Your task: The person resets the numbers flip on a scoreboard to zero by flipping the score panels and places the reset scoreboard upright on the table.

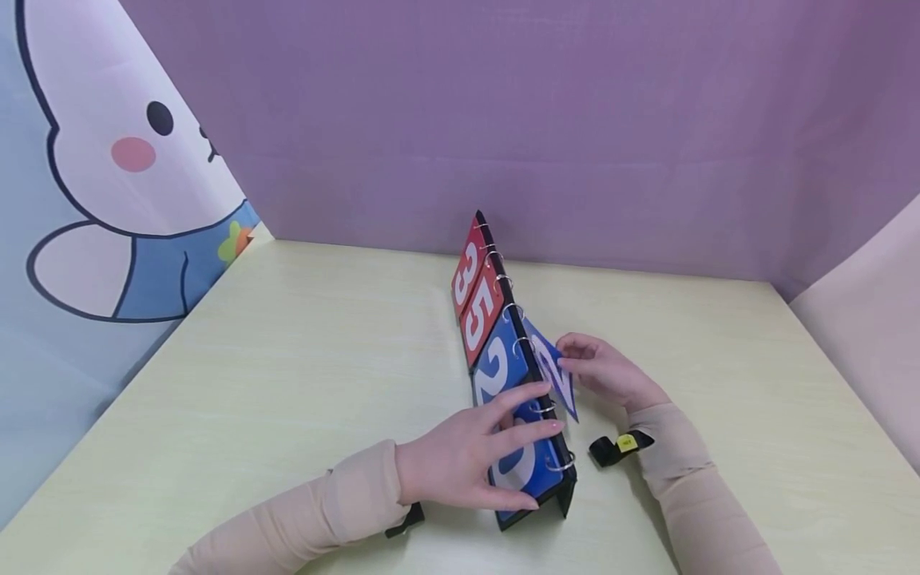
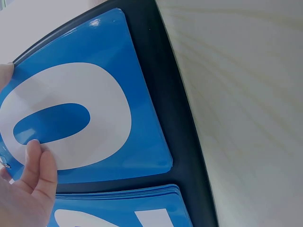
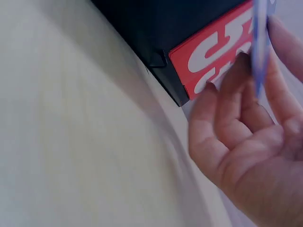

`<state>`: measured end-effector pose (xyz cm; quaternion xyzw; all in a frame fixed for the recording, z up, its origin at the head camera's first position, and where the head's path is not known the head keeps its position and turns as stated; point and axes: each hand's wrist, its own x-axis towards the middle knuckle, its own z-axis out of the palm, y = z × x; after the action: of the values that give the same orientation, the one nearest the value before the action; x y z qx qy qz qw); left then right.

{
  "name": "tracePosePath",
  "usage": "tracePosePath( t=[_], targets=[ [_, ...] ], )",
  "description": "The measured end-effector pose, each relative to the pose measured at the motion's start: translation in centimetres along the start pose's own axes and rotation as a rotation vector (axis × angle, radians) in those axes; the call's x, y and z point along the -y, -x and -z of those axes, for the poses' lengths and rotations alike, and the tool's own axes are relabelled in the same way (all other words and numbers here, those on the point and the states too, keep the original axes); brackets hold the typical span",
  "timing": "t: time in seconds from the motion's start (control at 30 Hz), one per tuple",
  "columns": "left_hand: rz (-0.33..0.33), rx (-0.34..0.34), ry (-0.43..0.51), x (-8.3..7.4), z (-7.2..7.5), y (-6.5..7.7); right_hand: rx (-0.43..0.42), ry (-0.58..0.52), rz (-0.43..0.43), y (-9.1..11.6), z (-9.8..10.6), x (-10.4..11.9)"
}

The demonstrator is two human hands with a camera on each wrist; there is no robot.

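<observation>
A black flip scoreboard [image 1: 569,489] stands like a tent on the table, with blue number cards on its near half. My left hand [image 1: 470,455] rests across the near end with fingers spread, two fingertips at the top edge by the rings. In the left wrist view, two other fingertips [image 2: 34,153] touch the blue 0 card [image 2: 113,52]. On the far side of the ridge, my right hand [image 1: 607,371] pinches a lifted blue card [image 1: 553,363] with a white numeral between thumb and fingers. That card shows edge-on and blurred in the right wrist view.
Red cards with 3 [image 1: 467,267] and 5 [image 1: 483,315] hang on the far half of the scoreboard. A blue 2 card [image 1: 499,363] lies beside the 0. The pale table [image 1: 345,335] ends at a purple backdrop [image 1: 539,120]. Black straps [image 1: 611,451] sit at the wrists.
</observation>
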<state>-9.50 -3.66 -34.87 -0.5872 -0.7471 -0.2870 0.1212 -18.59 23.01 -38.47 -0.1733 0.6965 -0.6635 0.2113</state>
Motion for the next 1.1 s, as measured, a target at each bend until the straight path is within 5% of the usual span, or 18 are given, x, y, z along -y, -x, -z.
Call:
tracePosePath(
  t=[0.3,0.77,1.1],
  targets=[
    [-0.011,-0.004,-0.001,0.1,-0.12,0.03,0.002,-0.231,0.056,0.27,0.82,-0.71],
    [-0.01,-0.005,0.005,0.1,-0.07,0.08,0.031,-0.238,0.053,0.18,0.69,-0.79],
    [-0.002,0.004,0.015,0.04,0.03,0.02,-0.071,-0.216,0.068,0.07,0.4,-0.62]
  ],
)
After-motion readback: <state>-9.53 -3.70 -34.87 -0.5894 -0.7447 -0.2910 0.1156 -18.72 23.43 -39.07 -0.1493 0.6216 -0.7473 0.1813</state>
